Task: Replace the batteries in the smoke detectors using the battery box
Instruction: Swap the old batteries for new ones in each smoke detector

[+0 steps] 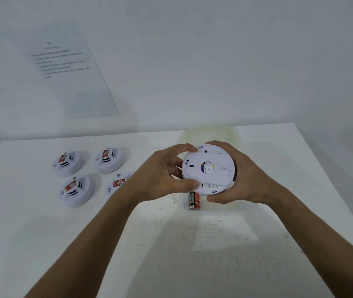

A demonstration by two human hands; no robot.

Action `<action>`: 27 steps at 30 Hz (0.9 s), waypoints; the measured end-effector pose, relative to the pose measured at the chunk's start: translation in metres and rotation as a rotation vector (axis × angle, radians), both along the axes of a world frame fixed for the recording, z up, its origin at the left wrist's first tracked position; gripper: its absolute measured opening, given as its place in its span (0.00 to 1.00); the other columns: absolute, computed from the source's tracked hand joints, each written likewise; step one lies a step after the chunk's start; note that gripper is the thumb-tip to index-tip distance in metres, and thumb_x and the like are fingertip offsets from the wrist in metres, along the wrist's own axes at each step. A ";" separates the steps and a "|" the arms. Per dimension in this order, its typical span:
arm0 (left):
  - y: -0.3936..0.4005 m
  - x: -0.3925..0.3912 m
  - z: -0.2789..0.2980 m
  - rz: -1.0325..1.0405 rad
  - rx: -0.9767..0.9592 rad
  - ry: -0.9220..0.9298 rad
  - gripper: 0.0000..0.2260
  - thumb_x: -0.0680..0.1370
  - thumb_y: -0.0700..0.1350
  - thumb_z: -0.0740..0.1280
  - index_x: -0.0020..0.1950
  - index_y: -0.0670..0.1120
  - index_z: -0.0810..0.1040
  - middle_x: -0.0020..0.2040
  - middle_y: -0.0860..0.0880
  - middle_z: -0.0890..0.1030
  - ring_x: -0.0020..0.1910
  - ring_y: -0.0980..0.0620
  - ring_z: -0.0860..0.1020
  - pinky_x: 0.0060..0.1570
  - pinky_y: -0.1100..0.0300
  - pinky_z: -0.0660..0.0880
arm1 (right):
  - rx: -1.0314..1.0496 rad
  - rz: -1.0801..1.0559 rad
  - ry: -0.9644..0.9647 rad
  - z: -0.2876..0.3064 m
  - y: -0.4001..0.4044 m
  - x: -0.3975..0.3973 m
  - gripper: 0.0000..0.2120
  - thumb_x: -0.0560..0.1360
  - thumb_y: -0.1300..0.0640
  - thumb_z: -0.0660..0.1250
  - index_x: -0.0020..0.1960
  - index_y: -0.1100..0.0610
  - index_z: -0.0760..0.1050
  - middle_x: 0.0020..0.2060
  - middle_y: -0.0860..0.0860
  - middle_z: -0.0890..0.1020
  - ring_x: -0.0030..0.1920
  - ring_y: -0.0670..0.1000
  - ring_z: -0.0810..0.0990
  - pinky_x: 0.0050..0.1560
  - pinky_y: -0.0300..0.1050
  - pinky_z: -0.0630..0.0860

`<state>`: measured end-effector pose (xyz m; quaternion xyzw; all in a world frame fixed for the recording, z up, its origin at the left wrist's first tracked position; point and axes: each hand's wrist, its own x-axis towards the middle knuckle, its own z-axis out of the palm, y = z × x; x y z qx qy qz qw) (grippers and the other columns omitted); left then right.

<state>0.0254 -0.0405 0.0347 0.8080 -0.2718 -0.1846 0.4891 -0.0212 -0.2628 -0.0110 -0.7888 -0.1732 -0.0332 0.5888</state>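
Note:
I hold a round white smoke detector (209,168) above the table with its flat back plate facing me. My left hand (162,175) grips its left rim with thumb and fingers. My right hand (235,175) wraps its right side from behind. Two red and black batteries (194,200) lie side by side on the table just below the detector. A pale translucent box (210,132), probably the battery box, stands behind the detector and is partly hidden by it.
Several more white smoke detectors with red stickers lie on the white table (42,233) at the left: one (68,164), another (110,160), a third (75,191), and one (117,184) partly behind my left wrist. A printed sheet (64,67) hangs on the wall.

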 end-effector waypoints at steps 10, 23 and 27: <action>-0.004 -0.004 -0.007 0.084 0.101 -0.153 0.27 0.64 0.44 0.80 0.58 0.55 0.74 0.60 0.58 0.74 0.36 0.53 0.84 0.38 0.56 0.82 | -0.059 -0.045 -0.024 -0.016 0.010 0.007 0.44 0.57 0.58 0.84 0.70 0.53 0.70 0.63 0.47 0.77 0.64 0.50 0.77 0.60 0.41 0.77; 0.008 0.003 -0.007 0.019 0.140 -0.165 0.31 0.64 0.49 0.81 0.66 0.50 0.76 0.63 0.58 0.74 0.46 0.52 0.83 0.39 0.63 0.80 | -0.052 0.042 0.052 -0.022 0.007 0.014 0.53 0.54 0.61 0.84 0.73 0.53 0.64 0.67 0.46 0.76 0.65 0.43 0.75 0.63 0.35 0.74; 0.007 0.004 -0.001 0.006 0.218 -0.249 0.30 0.63 0.50 0.81 0.64 0.51 0.78 0.64 0.58 0.72 0.46 0.54 0.82 0.44 0.64 0.81 | -0.073 0.024 0.014 -0.023 0.006 0.011 0.48 0.55 0.61 0.85 0.72 0.58 0.68 0.65 0.48 0.77 0.65 0.48 0.77 0.64 0.41 0.75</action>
